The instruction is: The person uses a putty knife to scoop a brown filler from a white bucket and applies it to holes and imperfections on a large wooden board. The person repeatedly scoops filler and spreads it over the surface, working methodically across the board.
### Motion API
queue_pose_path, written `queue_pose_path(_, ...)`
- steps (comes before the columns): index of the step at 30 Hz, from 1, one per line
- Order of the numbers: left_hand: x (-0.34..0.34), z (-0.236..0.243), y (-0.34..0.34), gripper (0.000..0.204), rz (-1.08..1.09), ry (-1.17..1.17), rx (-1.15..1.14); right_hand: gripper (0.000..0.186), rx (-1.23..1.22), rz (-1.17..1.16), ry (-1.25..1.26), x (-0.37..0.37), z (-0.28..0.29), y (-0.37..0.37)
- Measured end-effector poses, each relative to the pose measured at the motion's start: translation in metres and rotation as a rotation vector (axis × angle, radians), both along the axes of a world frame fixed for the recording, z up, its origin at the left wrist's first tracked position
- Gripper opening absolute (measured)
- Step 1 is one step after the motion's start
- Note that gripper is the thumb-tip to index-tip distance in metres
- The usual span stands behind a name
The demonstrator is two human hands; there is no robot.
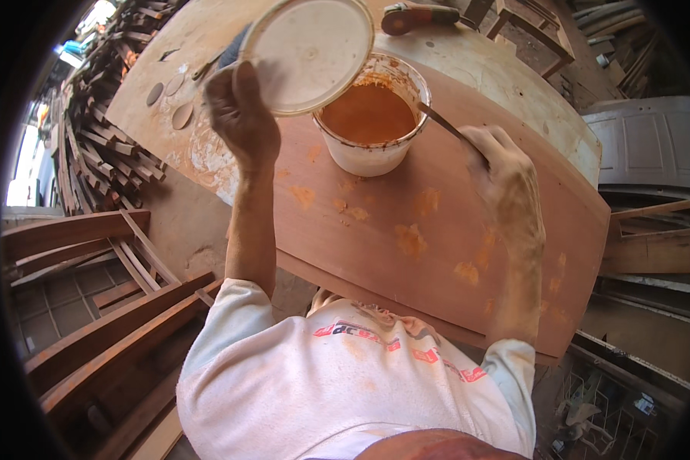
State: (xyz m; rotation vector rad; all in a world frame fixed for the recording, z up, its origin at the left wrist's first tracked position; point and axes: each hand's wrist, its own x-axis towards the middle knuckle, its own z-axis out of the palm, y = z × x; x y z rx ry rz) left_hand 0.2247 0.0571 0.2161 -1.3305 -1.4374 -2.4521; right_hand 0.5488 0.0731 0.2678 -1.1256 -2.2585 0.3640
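Currently | left hand [243, 115] raised, pinching lid [308, 54] | right hand [507, 170] angled inward, fingers [484, 139] clasping spatula [443, 124]

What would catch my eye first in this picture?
Probably the white bucket of orange stuff on the reddish panel, upper centre. To its upper left, the left hand holds a pale round lid; to its right, the right hand holds a thin dark blade.

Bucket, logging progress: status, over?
Left hand holds pale lid. Right hand holds thin blade at bucket. Bucket upright, orange paste inside. Lid hides part of bucket from camera.
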Motion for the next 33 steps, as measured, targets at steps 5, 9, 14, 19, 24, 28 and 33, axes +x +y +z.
queue_pose_path(5,-0.039,-0.001,-0.042,0.027,0.020,-0.309,0.143,0.015,-0.012,0.298,-0.602,-0.103,0.010,0.065)
queue_pose_path(9,-0.066,-0.027,-0.051,0.018,-0.013,-0.331,0.125,0.019,-0.179,0.378,-0.942,-0.146,-0.011,0.095)
queue_pose_path(14,-0.093,-0.044,-0.097,0.020,0.127,-0.390,0.019,0.022,-0.436,0.442,-0.892,-0.155,0.000,0.097)
queue_pose_path(19,-0.100,-0.067,-0.112,0.019,0.160,-0.431,-0.021,0.026,-0.488,0.499,-0.913,-0.158,0.003,0.093)
queue_pose_path(24,-0.088,-0.067,-0.111,0.019,0.145,-0.481,-0.023,0.026,-0.533,0.478,-0.880,-0.158,0.007,0.090)
queue_pose_path(28,-0.086,-0.066,-0.112,0.019,0.120,-0.480,-0.007,0.025,-0.567,0.530,-0.777,-0.154,0.008,0.097)
queue_pose_path(33,-0.082,-0.066,-0.111,0.018,0.138,-0.483,0.036,0.024,-0.611,0.456,-0.355,-0.114,0.013,0.121)
